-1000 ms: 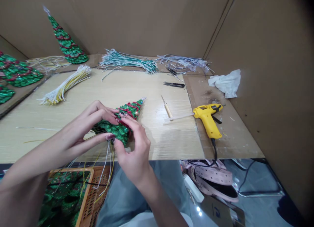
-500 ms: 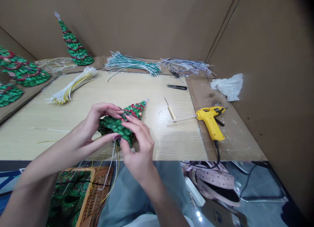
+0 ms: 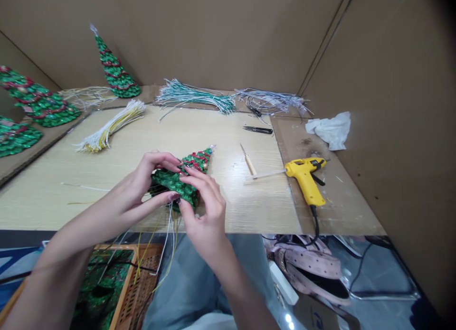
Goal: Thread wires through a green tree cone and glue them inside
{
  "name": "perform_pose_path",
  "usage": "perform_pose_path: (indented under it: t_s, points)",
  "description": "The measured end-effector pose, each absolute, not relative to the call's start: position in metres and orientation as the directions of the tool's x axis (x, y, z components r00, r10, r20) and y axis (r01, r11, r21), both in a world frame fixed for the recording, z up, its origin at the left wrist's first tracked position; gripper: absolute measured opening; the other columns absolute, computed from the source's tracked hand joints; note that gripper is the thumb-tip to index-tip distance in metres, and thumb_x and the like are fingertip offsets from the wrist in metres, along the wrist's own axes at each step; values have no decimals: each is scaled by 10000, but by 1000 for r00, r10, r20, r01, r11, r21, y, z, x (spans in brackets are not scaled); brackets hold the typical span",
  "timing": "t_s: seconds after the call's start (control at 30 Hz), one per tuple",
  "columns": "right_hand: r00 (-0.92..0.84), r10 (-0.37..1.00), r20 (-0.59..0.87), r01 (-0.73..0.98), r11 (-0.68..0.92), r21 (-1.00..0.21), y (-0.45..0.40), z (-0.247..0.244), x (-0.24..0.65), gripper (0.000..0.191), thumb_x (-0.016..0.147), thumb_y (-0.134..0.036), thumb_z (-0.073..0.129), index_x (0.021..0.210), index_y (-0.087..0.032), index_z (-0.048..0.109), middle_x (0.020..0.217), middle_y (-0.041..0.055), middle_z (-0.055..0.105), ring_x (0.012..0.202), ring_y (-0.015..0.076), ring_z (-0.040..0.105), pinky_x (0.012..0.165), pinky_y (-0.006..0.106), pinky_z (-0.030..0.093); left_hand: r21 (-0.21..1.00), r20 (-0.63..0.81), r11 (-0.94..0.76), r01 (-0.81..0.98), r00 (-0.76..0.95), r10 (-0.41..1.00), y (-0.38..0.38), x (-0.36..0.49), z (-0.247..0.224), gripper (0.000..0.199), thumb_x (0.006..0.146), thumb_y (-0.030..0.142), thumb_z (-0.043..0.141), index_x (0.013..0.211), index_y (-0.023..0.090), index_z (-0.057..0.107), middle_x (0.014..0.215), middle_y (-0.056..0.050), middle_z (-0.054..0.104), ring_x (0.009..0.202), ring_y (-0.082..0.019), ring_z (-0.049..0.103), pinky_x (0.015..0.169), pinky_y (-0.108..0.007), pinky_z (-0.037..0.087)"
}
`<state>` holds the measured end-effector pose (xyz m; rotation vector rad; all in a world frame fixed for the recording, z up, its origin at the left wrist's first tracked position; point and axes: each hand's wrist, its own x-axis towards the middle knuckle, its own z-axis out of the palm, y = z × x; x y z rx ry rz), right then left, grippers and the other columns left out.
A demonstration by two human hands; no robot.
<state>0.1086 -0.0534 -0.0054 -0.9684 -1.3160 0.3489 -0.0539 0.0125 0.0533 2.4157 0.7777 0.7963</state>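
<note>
Between my two hands lies a small green Christmas tree with red garland, tipped on its side so its pointed top faces away to the right. My left hand grips it from the left, thumb at the lower rim and fingers over the top. From the right, my right hand holds the same tree, its thumb tip close to the left thumb at the base. White and yellow wires hang out of the base over the table's front edge. The inside of the base is mostly hidden.
A yellow glue gun lies at the right, near a wooden-handled awl and black snips. Wire bundles and finished-looking trees stand left and back. An orange basket sits below the table, by a pink bag.
The view has shifted slightly, so the things at left appear a little further right. Both hands keep their hold on the tree, with only slight finger movement.
</note>
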Motion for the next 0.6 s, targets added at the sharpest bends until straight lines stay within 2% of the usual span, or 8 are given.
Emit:
perform_pose_path:
  t_s: [0.1,0.27,0.43,0.6]
  points:
    - [283,719,635,261,579,-773,-55,-10,108,375,849,-105,603,1203,-229,610,1241,79,687,1211,208,624,1066,423,496,543,323,-729,416,698,639,5,-48,60,412,963,294,550,1348,190,445,1227,-76,531,1143,-206,534,964,-278,447]
    - [330,769,548,129,538,-833,-58,-17,105,565,825,-94,626,1354,-261,517,1303,63,643,1232,211,607,1089,410,502,514,192,-709,483,741,644,-2,-40,74,299,1006,320,495,1292,234,492,1139,-58,521,1056,-211,523,908,-302,458]
    - [322,781,535,128,524,-842,-59,-16,105,557,822,-100,628,1346,-259,527,1292,65,647,1223,220,608,1087,414,504,515,168,-716,472,763,624,-1,-39,78,210,1016,325,484,1209,254,525,1154,-51,501,1103,-213,516,953,-316,445]
    - [312,797,517,109,511,-853,-59,-17,105,578,818,-89,627,1357,-269,520,1304,62,640,1227,222,603,1096,421,495,500,169,-715,489,754,634,-2,-40,78,176,1014,341,479,1152,245,530,1127,-44,509,1062,-213,533,910,-320,458]
